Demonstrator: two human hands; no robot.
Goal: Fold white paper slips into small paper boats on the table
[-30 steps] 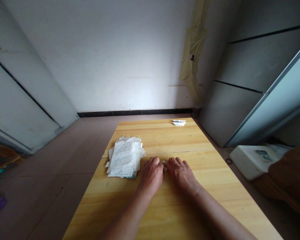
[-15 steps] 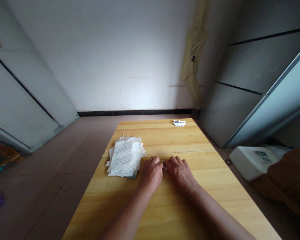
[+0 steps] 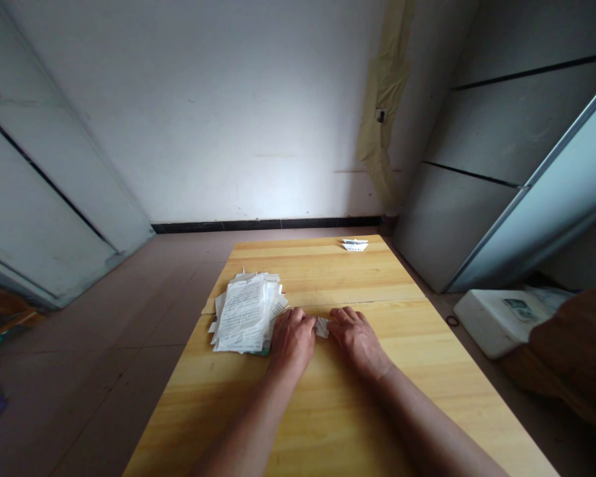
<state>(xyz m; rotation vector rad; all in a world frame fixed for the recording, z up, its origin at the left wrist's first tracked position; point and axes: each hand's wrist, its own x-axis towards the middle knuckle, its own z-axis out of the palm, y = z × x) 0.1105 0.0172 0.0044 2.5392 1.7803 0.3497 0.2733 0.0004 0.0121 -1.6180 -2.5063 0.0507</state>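
Note:
A small piece of folded printed paper (image 3: 322, 327) lies low over the wooden table (image 3: 377, 424), between my two hands. My left hand (image 3: 294, 339) has curled fingers closed on its left end, right beside the paper stack. At the other end, my right hand (image 3: 356, 336) pinches the paper with thumb and fingers. Both palms face down, so the fingertips are partly hidden. The stack of printed sheets (image 3: 243, 315) sits loosely piled on the left. Near the far right corner stands a little folded paper boat (image 3: 354, 245).
Beyond the table's far edge, a white wall (image 3: 258, 119) rises above a black skirting strip. Grey cabinets (image 3: 477, 152) flank the right side. On the floor to the right are a white box (image 3: 496, 321) and a brown covered thing (image 3: 576, 344).
My hands have moved apart a little, the left one shifting left toward the stack. More of the small folded paper shows between them.

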